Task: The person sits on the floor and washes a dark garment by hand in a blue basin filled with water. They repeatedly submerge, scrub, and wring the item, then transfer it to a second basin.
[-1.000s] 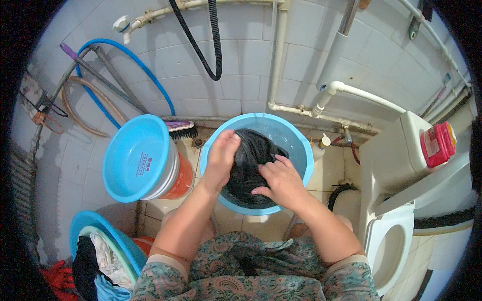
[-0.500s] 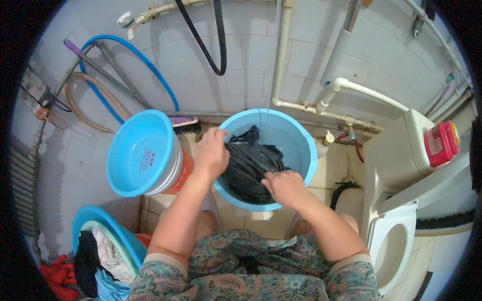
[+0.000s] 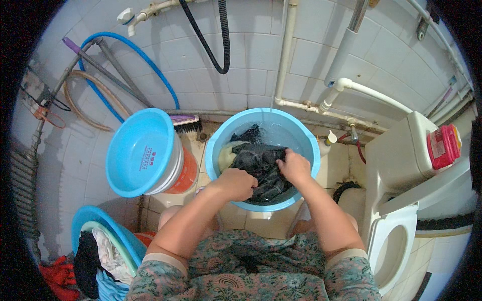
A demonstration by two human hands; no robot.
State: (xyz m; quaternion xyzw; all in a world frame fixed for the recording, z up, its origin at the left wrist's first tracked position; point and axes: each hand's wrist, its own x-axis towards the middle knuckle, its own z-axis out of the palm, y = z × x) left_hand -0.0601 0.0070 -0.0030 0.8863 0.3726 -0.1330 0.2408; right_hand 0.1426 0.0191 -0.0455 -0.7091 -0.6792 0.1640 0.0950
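A round blue basin [image 3: 312, 173] on the floor in front of me holds water and a wet black garment [image 3: 268, 173]. My left hand [image 3: 235, 184] is closed on the garment's near left part, low over the basin's near rim. On the right side, my right hand [image 3: 295, 165] pinches its edge between thumb and fingers. A pale yellowish cloth [image 3: 227, 156] shows beside the garment at the left. Another dark piece [image 3: 248, 134] lies in the water toward the far side. A thin stream of water falls into the basin from above.
An empty blue basin [image 3: 131, 170] sits on an orange-and-white bucket [image 3: 183, 173] at left. Near left, a tilted blue tub [image 3: 85, 215] holds clothes. A brush [image 3: 186, 123], pump bottle [image 3: 327, 143] and wall pipes [image 3: 281, 65] lie beyond; a toilet [image 3: 401, 226] stands right.
My left hand has moved down and right, from the basin's far left rim to its near side. My right hand has shifted up slightly. The garment is rearranged, exposing the pale cloth.
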